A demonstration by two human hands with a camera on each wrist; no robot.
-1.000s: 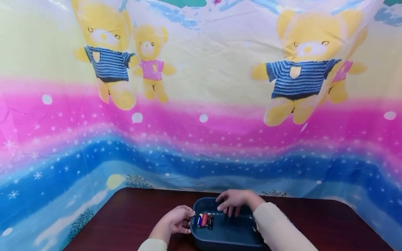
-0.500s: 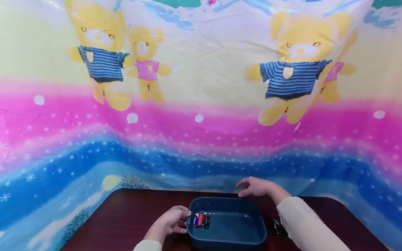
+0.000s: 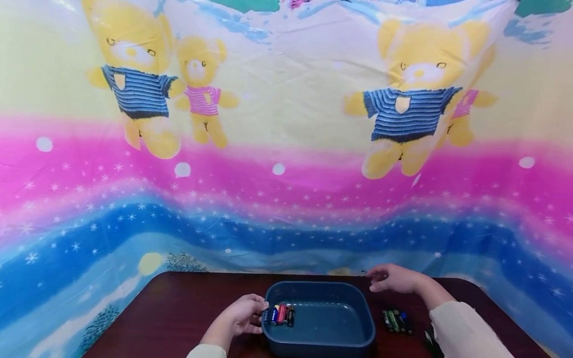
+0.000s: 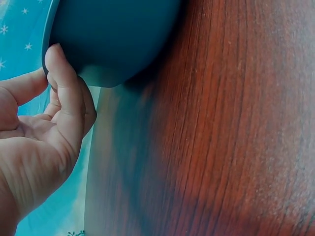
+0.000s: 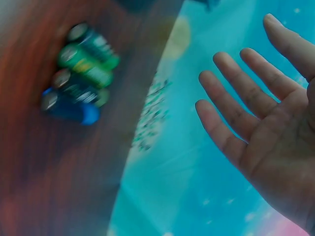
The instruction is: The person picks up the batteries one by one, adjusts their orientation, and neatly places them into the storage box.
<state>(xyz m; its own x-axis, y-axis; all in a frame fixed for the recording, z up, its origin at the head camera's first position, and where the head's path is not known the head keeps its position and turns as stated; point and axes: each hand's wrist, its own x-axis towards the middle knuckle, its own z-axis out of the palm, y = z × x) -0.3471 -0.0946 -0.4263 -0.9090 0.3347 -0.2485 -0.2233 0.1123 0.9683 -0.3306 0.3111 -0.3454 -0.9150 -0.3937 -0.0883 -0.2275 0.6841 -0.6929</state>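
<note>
A dark blue-grey plastic box stands on the table, and several batteries, blue, red and black, lie side by side against its left inner wall. My left hand pinches the box's left rim; the left wrist view has the thumb on one side of the wall and fingers on the other. Beyond the box's right side, my right hand hovers over the back of the table, holding nothing. Its fingers spread apart in the right wrist view. Below it a row of green, black and blue batteries lies on the table.
The dark red wooden table has rounded back corners. A curtain printed with bears hangs right behind its back edge. Something small and dark shows beside the right sleeve, partly hidden by it.
My right hand has moved from over the box to the right, beyond its right side. The row of batteries on the right has come into sight. The left hand keeps its place on the rim.
</note>
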